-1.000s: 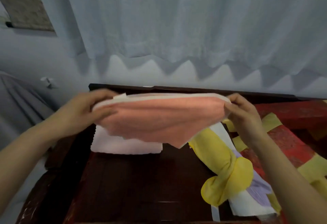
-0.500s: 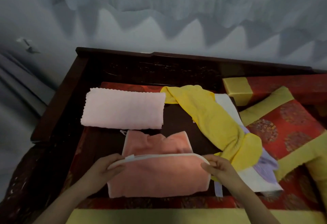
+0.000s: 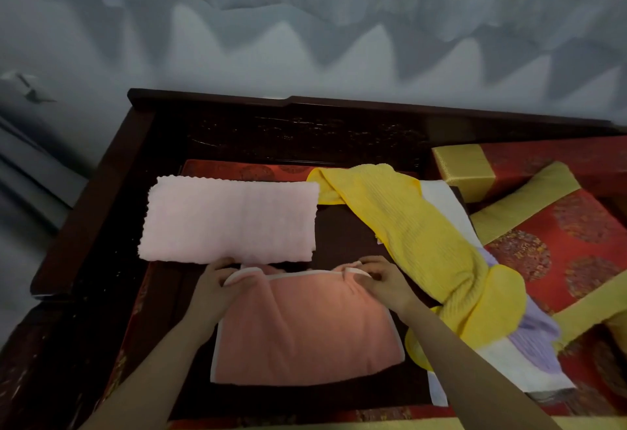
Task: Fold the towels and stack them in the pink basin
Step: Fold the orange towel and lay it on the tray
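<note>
I have the salmon towel (image 3: 305, 328) lying flat on the dark tabletop (image 3: 342, 229) right in front of me, folded over so its white-trimmed far edge runs between my two hands. My left hand (image 3: 220, 285) sits on the towel's far left corner, fingers (image 3: 237, 280) pinched together on the trim there. My right hand (image 3: 380, 280) is at the far right corner, fingers (image 3: 364, 268) closed on the trim, which bunches up a little under them. Both forearms reach in from the near edge, one on each side of the towel.

Just beyond my hands lies the pink towel (image 3: 230, 219), already folded into a neat rectangle, its near edge almost touching my left knuckles. To the right, a yellow towel (image 3: 417, 236) trails loose and diagonal from the back of the tabletop toward me, passing just beside my right wrist. It lies over a white cloth (image 3: 451, 205), and a lilac cloth (image 3: 536, 338) shows underneath its near end. Red cushions (image 3: 549, 226) with yellow borders lie further right. A dark wooden rail (image 3: 339, 107) runs behind it all, with a pale curtain (image 3: 305, 5) hanging beyond it. I cannot see the pink basin from here.
</note>
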A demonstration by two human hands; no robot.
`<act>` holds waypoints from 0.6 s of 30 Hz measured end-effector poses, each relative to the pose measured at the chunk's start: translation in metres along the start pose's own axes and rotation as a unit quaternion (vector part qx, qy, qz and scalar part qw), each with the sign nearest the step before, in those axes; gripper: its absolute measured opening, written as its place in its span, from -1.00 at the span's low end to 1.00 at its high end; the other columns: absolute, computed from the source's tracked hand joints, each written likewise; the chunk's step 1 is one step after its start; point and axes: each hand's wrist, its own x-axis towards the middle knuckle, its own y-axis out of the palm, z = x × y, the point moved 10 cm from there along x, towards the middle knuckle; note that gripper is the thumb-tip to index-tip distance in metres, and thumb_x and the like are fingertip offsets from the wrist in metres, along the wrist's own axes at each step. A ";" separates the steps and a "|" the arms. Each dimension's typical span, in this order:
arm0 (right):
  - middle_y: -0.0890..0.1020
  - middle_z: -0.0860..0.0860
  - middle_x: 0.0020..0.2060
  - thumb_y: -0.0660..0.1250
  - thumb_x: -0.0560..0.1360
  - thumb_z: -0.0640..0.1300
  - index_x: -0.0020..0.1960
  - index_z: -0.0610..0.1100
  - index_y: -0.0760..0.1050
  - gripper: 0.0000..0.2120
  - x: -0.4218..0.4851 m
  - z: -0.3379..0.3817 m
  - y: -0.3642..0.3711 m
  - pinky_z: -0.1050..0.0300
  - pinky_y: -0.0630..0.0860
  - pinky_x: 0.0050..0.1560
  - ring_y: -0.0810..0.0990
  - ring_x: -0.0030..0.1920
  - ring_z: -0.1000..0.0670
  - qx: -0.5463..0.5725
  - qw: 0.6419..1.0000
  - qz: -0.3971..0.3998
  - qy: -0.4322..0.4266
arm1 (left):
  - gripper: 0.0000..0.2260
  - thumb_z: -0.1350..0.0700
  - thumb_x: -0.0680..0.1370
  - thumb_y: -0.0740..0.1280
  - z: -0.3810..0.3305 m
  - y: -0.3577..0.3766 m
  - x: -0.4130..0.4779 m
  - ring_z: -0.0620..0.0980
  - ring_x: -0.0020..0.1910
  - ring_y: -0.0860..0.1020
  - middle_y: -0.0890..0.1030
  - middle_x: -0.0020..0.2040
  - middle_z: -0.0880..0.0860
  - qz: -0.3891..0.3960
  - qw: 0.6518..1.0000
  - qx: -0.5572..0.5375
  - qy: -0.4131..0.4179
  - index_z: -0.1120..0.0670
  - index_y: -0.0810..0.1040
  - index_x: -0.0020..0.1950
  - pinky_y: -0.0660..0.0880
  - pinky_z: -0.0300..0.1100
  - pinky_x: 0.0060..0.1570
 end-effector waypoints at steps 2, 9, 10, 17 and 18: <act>0.59 0.24 -0.22 0.39 0.47 -0.23 -0.11 -0.10 0.69 -0.89 0.003 0.004 -0.001 0.27 0.38 -0.10 0.52 -0.09 0.17 -0.023 0.999 -0.014 -0.020 | -0.87 0.07 0.37 0.53 0.011 0.007 0.000 -0.09 -0.08 0.61 0.65 -0.01 0.03 0.037 0.998 -0.039 -0.036 0.07 0.70 -0.14 0.50 -0.29 -0.18; 0.69 0.07 -0.20 0.44 0.44 -0.22 -0.14 -0.05 0.67 -0.90 -0.015 -0.043 -0.041 0.02 0.56 -0.01 0.65 -0.12 0.06 0.016 0.992 -0.112 0.061 | -0.93 0.20 0.44 0.46 0.045 -0.017 -0.011 0.11 -0.12 0.65 0.72 -0.18 0.11 0.031 0.993 -0.088 -0.076 0.12 0.70 -0.10 0.56 -0.11 -0.15; 0.69 0.07 -0.21 0.45 0.44 -0.21 -0.18 -0.01 0.65 -0.89 -0.018 -0.047 -0.042 0.04 0.56 -0.04 0.65 -0.17 0.11 0.018 0.992 -0.110 0.059 | -0.92 0.20 0.44 0.46 0.050 -0.023 -0.014 0.07 -0.11 0.66 0.72 -0.18 0.07 0.017 0.994 -0.080 -0.075 0.11 0.70 -0.09 0.55 -0.17 -0.18; 0.53 0.05 -0.33 0.30 0.40 0.20 -0.19 0.08 0.61 -0.77 -0.026 -0.026 -0.045 0.28 0.34 -0.26 0.47 -0.23 0.08 -0.068 0.977 -0.195 -0.054 | -0.70 -0.19 0.27 0.38 0.043 -0.027 -0.012 0.01 -0.04 0.59 0.63 -0.06 0.01 -0.061 0.998 0.008 0.023 -0.11 0.64 -0.08 0.51 -0.26 -0.02; 0.54 0.05 -0.22 0.26 0.39 0.24 -0.11 0.05 0.62 -0.70 -0.024 -0.025 -0.045 0.29 0.36 -0.16 0.46 -0.13 0.06 -0.085 0.974 -0.199 -0.066 | -0.72 -0.17 0.28 0.37 0.035 -0.027 -0.013 -0.02 -0.02 0.58 0.60 -0.03 0.00 -0.080 0.996 0.012 0.041 -0.14 0.61 -0.06 0.47 -0.37 -0.05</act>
